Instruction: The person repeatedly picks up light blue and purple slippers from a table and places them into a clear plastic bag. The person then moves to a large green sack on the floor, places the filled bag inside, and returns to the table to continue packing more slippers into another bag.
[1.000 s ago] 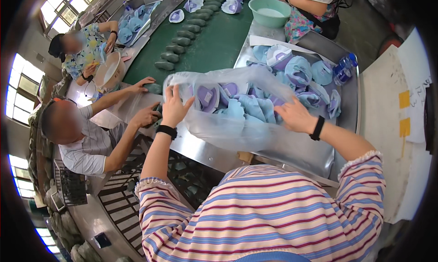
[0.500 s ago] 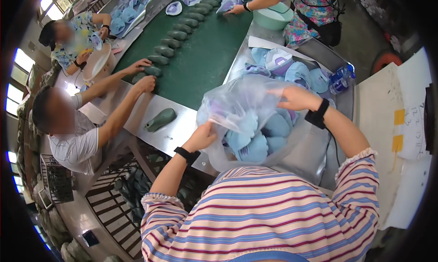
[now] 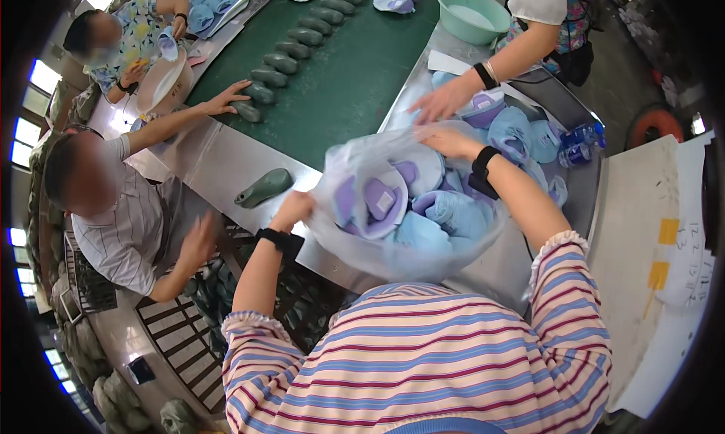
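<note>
A translucent plastic bag point(image 3: 483, 241) stands in front of me with its mouth wide. Inside it lie several light-blue and purple shoe uppers point(image 3: 449, 215). Closed on the left side of the bag's rim is my left hand point(image 3: 293, 209). My right hand point(image 3: 453, 142) grips the far right part of the rim, its fingertips partly lost in the plastic. Just beyond it, a co-worker's hand point(image 3: 445, 100) reaches in from the right over a metal tray, where more blue uppers point(image 3: 513, 128) are heaped.
Dark green shoe lasts point(image 3: 281, 62) form a row along the green conveyor belt point(image 3: 355, 79). A single last point(image 3: 264, 188) lies on the metal table edge. Another person sits at the left. At the right are a green basin point(image 3: 472, 15), plastic bottles point(image 3: 581, 143) and a board point(image 3: 642, 230).
My hands have spread apart, and the bag's mouth is wider, showing the uppers inside. The right-hand co-worker's arm has come nearer, over the tray. The left co-worker's one hand has left the lasts.
</note>
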The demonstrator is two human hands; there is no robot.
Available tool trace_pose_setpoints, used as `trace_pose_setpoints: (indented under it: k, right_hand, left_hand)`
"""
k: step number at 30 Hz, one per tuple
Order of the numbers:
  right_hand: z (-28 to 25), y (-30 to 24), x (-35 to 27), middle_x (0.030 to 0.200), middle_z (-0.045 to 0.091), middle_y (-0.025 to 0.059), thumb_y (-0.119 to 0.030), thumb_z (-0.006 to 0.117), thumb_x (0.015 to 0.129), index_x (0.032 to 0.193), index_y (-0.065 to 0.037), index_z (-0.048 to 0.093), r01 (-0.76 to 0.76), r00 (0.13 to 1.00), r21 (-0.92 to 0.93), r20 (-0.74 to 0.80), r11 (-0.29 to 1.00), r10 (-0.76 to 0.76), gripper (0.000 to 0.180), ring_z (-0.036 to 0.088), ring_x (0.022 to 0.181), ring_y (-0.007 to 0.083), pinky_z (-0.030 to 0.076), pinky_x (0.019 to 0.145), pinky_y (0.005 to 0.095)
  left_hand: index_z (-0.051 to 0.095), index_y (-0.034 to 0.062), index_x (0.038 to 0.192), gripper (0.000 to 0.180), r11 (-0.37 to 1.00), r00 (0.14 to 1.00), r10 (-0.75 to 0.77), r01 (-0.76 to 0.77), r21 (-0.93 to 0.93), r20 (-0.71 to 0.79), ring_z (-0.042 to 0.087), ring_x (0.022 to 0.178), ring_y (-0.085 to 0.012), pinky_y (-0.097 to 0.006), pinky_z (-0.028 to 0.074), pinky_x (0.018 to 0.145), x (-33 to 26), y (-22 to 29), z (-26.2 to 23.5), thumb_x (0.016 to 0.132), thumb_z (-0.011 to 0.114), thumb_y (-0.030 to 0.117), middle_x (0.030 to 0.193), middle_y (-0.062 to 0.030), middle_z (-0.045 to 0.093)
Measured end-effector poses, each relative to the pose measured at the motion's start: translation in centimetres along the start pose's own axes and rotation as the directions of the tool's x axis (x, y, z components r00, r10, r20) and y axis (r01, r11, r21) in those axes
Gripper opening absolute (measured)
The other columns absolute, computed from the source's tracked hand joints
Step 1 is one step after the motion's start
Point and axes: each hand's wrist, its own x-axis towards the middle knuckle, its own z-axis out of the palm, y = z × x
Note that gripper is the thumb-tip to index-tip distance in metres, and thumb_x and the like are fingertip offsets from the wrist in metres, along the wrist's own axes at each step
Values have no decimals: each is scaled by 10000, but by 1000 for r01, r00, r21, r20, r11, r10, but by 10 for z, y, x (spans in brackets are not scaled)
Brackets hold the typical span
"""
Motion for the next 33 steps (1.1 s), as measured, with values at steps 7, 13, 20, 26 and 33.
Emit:
trace_pose_setpoints:
  k: [7, 13, 20, 26, 33]
  right_hand:
    - [28, -25, -12, 913, 608, 102, -475, 474, 846, 1140, -151, 558, 24, 951, -55, 309, 998, -5, 445, 591, 804, 232, 468, 715, 346]
    - [-7, -131, -26, 1108, 567, 149, -356, 611, 760, 1260, -179, 437, 182, 790, -327, 610, 927, 60, 558, 559, 972, 308, 434, 823, 383]
    - [-78, -77, -17, 1060, 570, 178, -442, 556, 799, 1120, 10, 486, -283, 954, 158, -57, 946, 295, 559, 558, 918, 261, 454, 764, 367]
    - [-47, -74, -78, 1201, 510, 157, -316, 578, 828, 1286, 9, 362, -183, 728, -257, 613, 949, 307, 602, 505, 1082, 249, 391, 918, 321]
    - [-150, -188, -165, 1126, 551, 127, -135, 550, 828, 1255, -10, 418, -372, 911, 152, 248, 916, 329, 464, 559, 944, 173, 441, 825, 280]
  left_hand:
    - [460, -5, 1146, 454, 937, 899, 243, -314, -153, -364, 454, 1051, -317, -386, 387, 872, 59, -36, 37, 781, 536, 254, 1101, -170, 471]
    - [383, -5, 1239, 665, 762, 770, 631, -638, 113, 89, 339, 1216, -333, -359, 303, 997, 7, 66, 28, 687, 683, 212, 1273, -194, 378]
    - [448, -21, 1208, 482, 972, 971, 236, -236, -15, 35, 572, 798, -168, -282, 445, 726, -4, 41, 33, 840, 569, 266, 865, -72, 611]
    - [550, -34, 1081, 337, 891, 926, 118, -258, -374, -359, 532, 694, -95, -237, 428, 625, 30, -36, 35, 850, 564, 211, 815, -44, 605]
    - [546, 21, 1057, 331, 924, 760, 272, -378, -61, -590, 583, 839, -180, -288, 427, 774, -46, -81, 7, 751, 641, 104, 891, -83, 620]
